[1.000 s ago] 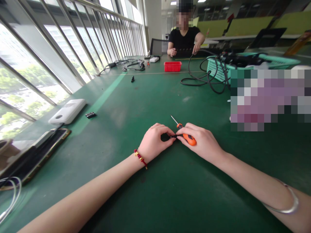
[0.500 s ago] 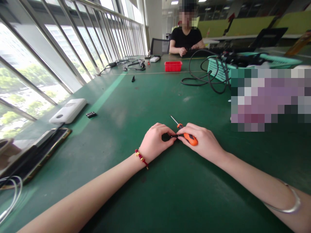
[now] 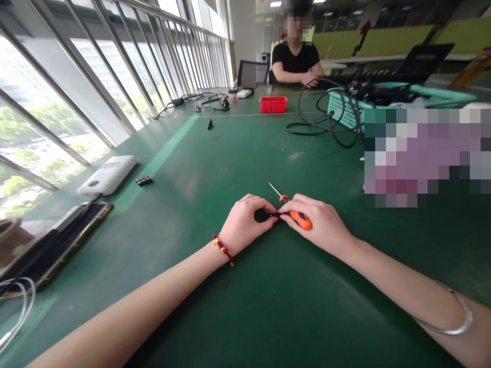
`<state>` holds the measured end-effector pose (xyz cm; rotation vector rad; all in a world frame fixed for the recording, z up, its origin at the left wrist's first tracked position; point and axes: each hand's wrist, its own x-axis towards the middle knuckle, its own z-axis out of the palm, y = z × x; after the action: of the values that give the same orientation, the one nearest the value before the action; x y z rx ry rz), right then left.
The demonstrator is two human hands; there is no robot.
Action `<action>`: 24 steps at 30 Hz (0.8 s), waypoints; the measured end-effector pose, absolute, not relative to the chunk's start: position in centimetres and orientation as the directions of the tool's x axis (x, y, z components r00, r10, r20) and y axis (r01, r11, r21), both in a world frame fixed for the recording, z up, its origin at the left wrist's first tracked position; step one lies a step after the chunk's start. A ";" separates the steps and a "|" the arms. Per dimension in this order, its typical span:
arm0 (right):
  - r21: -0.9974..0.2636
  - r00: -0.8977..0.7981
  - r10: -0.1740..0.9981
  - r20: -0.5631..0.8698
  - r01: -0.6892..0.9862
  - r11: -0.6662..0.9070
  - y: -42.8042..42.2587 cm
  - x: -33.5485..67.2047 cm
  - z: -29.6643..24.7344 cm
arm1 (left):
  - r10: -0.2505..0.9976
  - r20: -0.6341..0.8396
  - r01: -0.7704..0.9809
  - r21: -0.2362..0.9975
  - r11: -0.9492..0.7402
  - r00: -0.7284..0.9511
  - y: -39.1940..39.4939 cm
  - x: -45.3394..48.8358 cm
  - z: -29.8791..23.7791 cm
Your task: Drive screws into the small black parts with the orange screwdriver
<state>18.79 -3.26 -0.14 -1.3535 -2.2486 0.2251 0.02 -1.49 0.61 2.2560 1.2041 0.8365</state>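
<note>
My left hand (image 3: 245, 219) pinches a small black piece (image 3: 274, 215) between thumb and fingertips; its kind is too small to make out. The fingertips of my right hand (image 3: 324, 222) meet the other end of that piece. An orange and black screwdriver (image 3: 302, 221) also lies in my right hand, its handle under the fingers and its thin metal shaft pointing up and to the left, clear of the black piece. Both hands are closed and rest low over the green table (image 3: 215, 168).
A small black part (image 3: 144, 181), a white device (image 3: 108, 175) and a phone (image 3: 76, 240) lie to the left. Further back are a red bin (image 3: 273, 104), a black part (image 3: 210, 124) and a teal basket (image 3: 345, 113) with black cables. A person (image 3: 295, 64) sits at the far end.
My hands have hardly moved and keep the same hold. The person at the far end has shifted their hands to the right.
</note>
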 end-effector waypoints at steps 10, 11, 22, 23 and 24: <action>-0.380 -0.384 0.858 0.340 0.778 0.500 -3.3 18.9 0.0 | 0.867 0.270 0.560 0.674 -0.481 0.419 -1.3 0.0 0.6; -0.383 -0.385 0.858 0.339 0.777 0.500 -3.3 18.9 0.0 | 0.868 0.269 0.560 0.676 -0.478 0.417 -1.3 0.0 0.6; -0.642 -0.105 0.842 0.530 0.599 0.479 -3.9 19.5 1.0 | 0.890 0.284 0.622 0.638 -0.453 0.357 -1.3 -0.2 0.5; -0.686 -0.038 0.835 0.549 0.550 0.476 -4.1 19.6 1.4 | 0.892 0.290 0.635 0.628 -0.450 0.346 -1.3 -0.3 0.5; -0.709 0.019 0.823 0.567 0.520 0.476 -4.4 19.7 1.8 | 0.893 0.296 0.645 0.618 -0.449 0.338 -1.2 -0.4 0.5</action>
<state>19.65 -4.40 1.81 -1.1763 -1.6427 0.3503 -0.38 -1.17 0.52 2.2164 1.3555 0.8646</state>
